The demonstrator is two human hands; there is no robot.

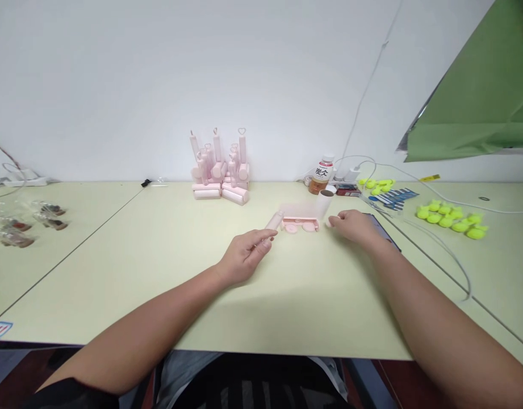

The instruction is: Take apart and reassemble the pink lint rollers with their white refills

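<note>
My left hand (244, 255) rests on the pale green table (159, 272), fingers closed around a pale pink tube (273, 220) that sticks out toward the far right. My right hand (352, 224) lies just right of a pink frame with two round discs (300, 225); its fingertips pinch a small pink piece (329, 222). A white roll with a dark core (325, 201) stands just behind that frame. The pink parts between my hands look blurred.
A heap of pink rollers and handles (221, 170) stands at the back by the wall. A drink bottle (321, 175), cables, yellow-green pieces (451, 218) and blue-white items (391, 197) lie on the right. Clear bags (14, 224) sit far left. A green sheet (478, 96) hangs upper right.
</note>
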